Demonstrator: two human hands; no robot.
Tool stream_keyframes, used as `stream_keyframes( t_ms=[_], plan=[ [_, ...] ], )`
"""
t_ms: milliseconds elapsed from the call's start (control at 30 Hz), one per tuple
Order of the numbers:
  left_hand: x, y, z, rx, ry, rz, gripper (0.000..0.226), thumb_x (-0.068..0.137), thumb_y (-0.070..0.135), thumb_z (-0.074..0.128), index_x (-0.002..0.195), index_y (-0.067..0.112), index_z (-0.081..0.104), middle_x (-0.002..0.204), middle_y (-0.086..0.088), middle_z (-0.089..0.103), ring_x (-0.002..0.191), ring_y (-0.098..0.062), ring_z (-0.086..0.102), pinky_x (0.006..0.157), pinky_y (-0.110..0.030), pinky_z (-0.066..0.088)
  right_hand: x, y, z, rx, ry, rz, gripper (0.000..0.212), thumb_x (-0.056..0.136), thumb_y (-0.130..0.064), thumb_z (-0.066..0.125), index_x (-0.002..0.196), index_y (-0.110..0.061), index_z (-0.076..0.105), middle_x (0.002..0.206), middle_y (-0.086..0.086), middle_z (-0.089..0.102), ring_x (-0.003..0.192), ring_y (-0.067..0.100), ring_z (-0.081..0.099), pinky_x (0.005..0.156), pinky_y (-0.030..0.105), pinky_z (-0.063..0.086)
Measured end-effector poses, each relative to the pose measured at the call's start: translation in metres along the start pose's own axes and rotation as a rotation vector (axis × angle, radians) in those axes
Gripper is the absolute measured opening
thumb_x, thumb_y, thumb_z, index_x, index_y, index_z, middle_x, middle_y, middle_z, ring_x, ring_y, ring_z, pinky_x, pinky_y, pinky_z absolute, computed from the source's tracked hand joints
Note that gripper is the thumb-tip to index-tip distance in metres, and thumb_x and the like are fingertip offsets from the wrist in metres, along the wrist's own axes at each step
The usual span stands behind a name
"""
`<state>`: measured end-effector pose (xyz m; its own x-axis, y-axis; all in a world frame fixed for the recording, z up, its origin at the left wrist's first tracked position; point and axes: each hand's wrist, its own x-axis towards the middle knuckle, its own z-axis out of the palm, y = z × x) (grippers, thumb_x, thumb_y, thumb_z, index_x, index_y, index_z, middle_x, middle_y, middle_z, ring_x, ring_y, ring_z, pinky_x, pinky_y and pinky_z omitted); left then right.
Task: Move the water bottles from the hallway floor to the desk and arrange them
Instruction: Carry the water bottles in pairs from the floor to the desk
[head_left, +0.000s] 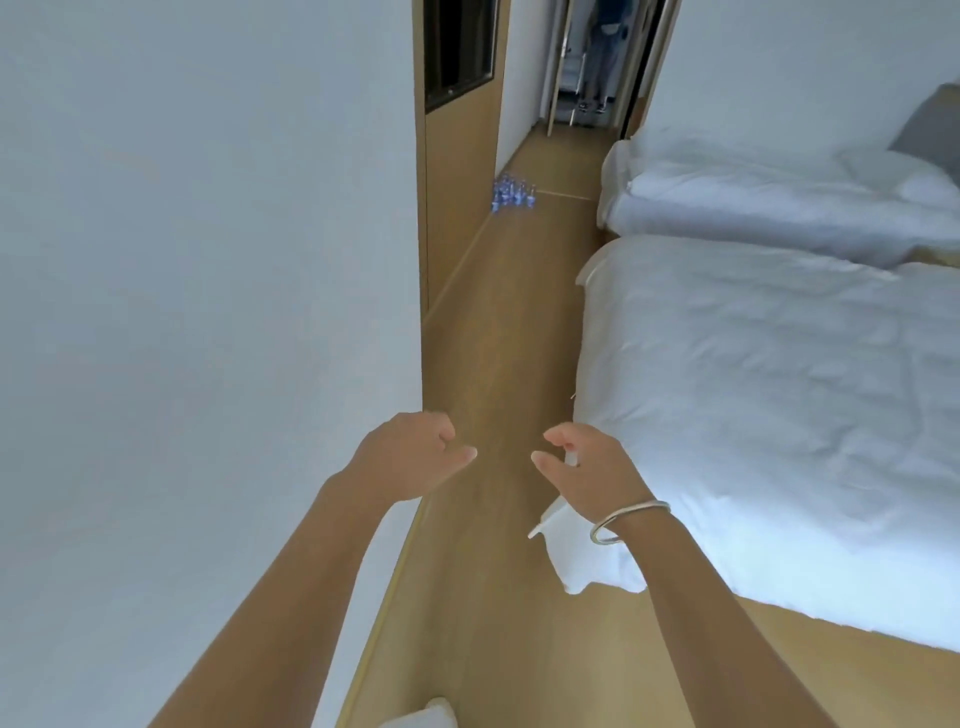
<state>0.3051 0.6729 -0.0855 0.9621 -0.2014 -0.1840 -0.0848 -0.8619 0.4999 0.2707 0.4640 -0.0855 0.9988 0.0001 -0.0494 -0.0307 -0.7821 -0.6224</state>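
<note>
Though blurred and too far off to count, the water bottles (512, 193) cluster on the wood floor (498, 364) beside the wall, beyond the near bed (779, 395) with its rumpled white cover. Nearer than that bed's foot, the left hand (410, 452) and right hand (587, 467) hang loosely curled, holding nothing; a smooth metal bangle (626, 521) rings the right wrist.

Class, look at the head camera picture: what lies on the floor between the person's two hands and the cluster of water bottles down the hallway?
Only bare wooden floor shows in the head view between the left hand, right hand and the water bottles; nothing stands on it.

smooth matt wood floor (498, 364); crumpled white cloth bedding (769, 395); shiny metal bangle (626, 521)
</note>
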Motion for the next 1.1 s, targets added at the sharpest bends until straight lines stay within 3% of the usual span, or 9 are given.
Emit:
stream_keyframes(
  t_ms=[233, 500, 733, 1100],
  plan=[
    [0.137, 0.012, -0.030, 0.100, -0.065, 0.046, 0.041, 0.089, 0.051, 0.050, 0.115, 0.019, 0.056, 0.106, 0.004, 0.062, 0.097, -0.014, 0.058, 0.085, -0.028, 0.045, 0.122, 0.020, -0.032, -0.049, 0.027, 0.055, 0.040, 0.092, -0.032, 0.054, 0.128, -0.015, 0.052, 0.134, -0.001, 0.050, 0.117, 0.015, 0.049, 0.100, 0.025, 0.035],
    [0.282, 0.034, -0.038, 0.110, -0.108, 0.051, 0.043, 0.090, 0.051, 0.049, 0.119, 0.019, 0.054, 0.099, 0.007, 0.059, 0.091, -0.012, 0.057, 0.081, -0.028, 0.047, 0.252, 0.061, -0.052, -0.018, 0.019, 0.101, 0.041, 0.092, -0.036, 0.053, 0.129, -0.018, 0.051, 0.137, -0.003, 0.048, 0.125, 0.015, 0.044, 0.104, 0.027, 0.034],
    [0.435, 0.084, -0.041, 0.088, -0.085, 0.074, 0.056, 0.090, 0.054, 0.049, 0.134, 0.020, 0.046, 0.133, 0.001, 0.053, 0.115, -0.017, 0.053, 0.086, -0.028, 0.042, 0.396, 0.105, -0.089, 0.017, 0.007, 0.091, 0.041, 0.092, -0.034, 0.054, 0.128, -0.017, 0.051, 0.135, -0.002, 0.048, 0.124, 0.015, 0.045, 0.105, 0.029, 0.035],
    [0.633, 0.133, -0.053, 0.017, -0.069, -0.009, 0.057, 0.088, 0.055, 0.050, 0.135, 0.022, 0.046, 0.135, 0.003, 0.051, 0.119, -0.017, 0.051, 0.096, -0.036, 0.043, 0.597, 0.169, -0.151, -0.081, -0.066, 0.070, 0.043, 0.092, -0.038, 0.051, 0.131, -0.019, 0.049, 0.141, -0.003, 0.044, 0.126, 0.016, 0.044, 0.103, 0.026, 0.034]
  ],
)
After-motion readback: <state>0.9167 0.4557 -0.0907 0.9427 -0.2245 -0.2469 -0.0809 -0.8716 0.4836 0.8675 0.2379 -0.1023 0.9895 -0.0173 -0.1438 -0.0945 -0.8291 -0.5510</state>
